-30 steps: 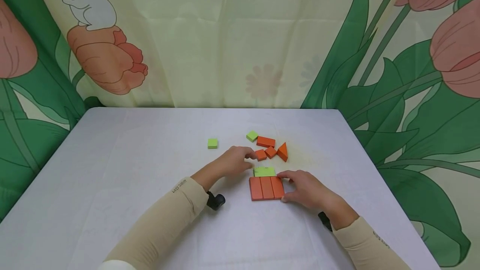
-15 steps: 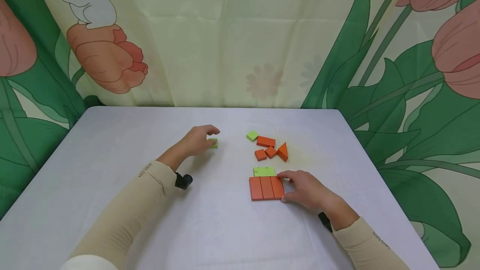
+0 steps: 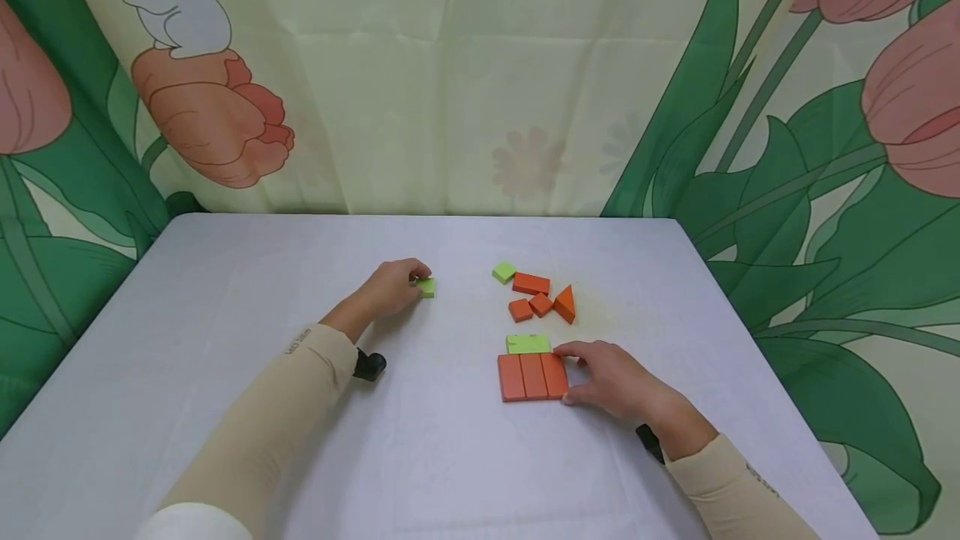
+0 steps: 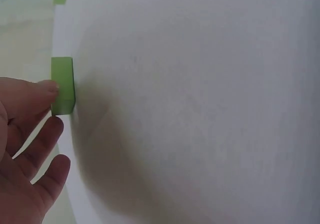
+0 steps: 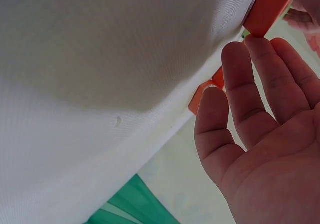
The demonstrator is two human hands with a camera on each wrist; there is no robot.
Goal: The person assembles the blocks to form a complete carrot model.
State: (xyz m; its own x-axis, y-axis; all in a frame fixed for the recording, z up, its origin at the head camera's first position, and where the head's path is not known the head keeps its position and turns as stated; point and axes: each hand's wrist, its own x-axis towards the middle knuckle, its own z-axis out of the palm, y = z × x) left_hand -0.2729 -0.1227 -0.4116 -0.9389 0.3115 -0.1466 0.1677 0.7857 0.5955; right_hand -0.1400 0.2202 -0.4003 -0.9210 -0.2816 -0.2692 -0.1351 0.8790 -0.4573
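My left hand [image 3: 396, 286] is at a small green block [image 3: 427, 287] left of centre, pinching it with the thumb along one face of the block [image 4: 63, 84]; the other fingers are loosely bent. My right hand [image 3: 618, 377] rests on the table beside a row of 3 orange-red rectangular blocks [image 3: 533, 377]. Its index fingertip touches the far right corner of the row, and its thumb touches the near right corner. In the right wrist view the fingers are nearly straight beside an orange-red block [image 5: 270, 9]. Green blocks [image 3: 528, 343] lie against the row's far edge.
Behind the row lie a green block [image 3: 504, 272], an orange rectangular block [image 3: 531, 282], two small orange blocks [image 3: 520, 310] and an orange triangular block [image 3: 566, 304]. The white-covered table [image 3: 247, 298] ends at a printed curtain [image 3: 465, 107].
My left hand has moved left and away from beside the small orange blocks to the lone green block, and its fingers have closed on it. The right hand has stayed at the row.
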